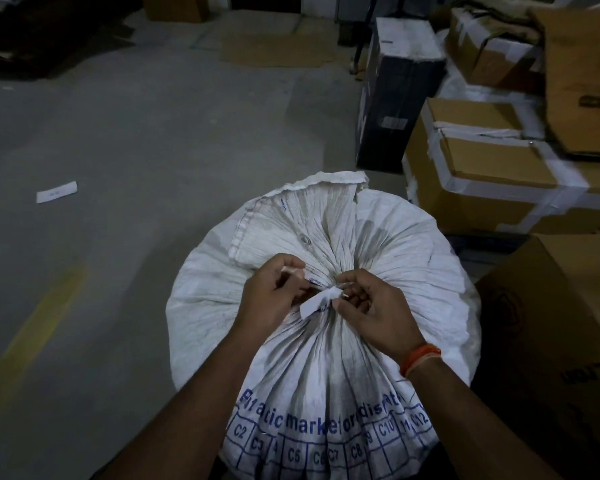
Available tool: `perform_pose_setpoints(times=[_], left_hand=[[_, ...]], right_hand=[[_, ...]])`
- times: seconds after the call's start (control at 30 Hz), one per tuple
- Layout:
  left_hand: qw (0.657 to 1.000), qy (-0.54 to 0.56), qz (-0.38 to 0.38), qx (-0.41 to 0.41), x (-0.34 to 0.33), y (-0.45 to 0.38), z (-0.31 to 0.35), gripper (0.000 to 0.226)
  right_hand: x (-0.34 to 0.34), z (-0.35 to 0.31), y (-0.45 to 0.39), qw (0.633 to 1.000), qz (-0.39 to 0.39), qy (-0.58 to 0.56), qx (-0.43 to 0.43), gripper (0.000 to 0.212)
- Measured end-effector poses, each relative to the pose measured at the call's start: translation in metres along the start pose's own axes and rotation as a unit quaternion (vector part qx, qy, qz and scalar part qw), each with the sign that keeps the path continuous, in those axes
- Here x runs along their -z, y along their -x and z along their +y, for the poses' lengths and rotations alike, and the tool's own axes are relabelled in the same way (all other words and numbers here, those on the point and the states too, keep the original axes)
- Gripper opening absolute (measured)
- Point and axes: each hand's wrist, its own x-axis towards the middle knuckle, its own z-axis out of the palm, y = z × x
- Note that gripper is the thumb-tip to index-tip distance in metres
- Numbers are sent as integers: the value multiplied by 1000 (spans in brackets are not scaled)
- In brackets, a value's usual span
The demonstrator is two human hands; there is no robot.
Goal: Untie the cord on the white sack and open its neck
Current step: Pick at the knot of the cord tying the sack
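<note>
White sack (pixel 388 244) neck bunched between left hand (pixel 274 296) and right hand (pixel 371 311), both pinching its tie.

Sack (pixel 326 341) on floor (pixel 118 150), boxes (pixel 482 174) to its right.

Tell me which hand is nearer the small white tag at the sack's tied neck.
Right. The right hand has its fingertips touching the white tag; the left hand pinches the gathered neck just to the tag's left.
</note>
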Motion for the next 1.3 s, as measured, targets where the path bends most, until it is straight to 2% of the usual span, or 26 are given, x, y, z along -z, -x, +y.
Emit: perform_pose_setpoints(times=[0.1,0.2,0.37,0.53,0.67,0.83,1.07,1.2,1.3], left_hand=[[998,-66,-12,-1,-3,-1,-6,10],[997,-72,-8,10,-11,1,-8,7],[997,-73,-7,19,-16,2,-12,16],[995,-96,-29,-7,-15,4,-10,24],[994,-96,-50,-21,-15,5,-11,25],[990,-121,-60,-44,-19,4,-11,16],[989,-121,-72,-45,-22,4,-13,13],[993,-105,-45,-36,-25,8,-9,9],[987,-148,-5,-61,-25,17,-2,13]], right_hand=[[-4,-1,-1,1000,17,24,-1,16],[-7,-1,-3,999,37,36,-9,7],[-12,-4,-1,996,56,52,-35,17],[-13,-5,-1,993,50,91,-51,35],[-10,-6,-4,991,48,90,-83,30],[-3,-3,-5,988,63,72,-118,37],[4,0,-6,985,92,76,-124,27],[4,4,-3,980,107,119,-117,21],[7,3,7,979,110,123,-116,18]])
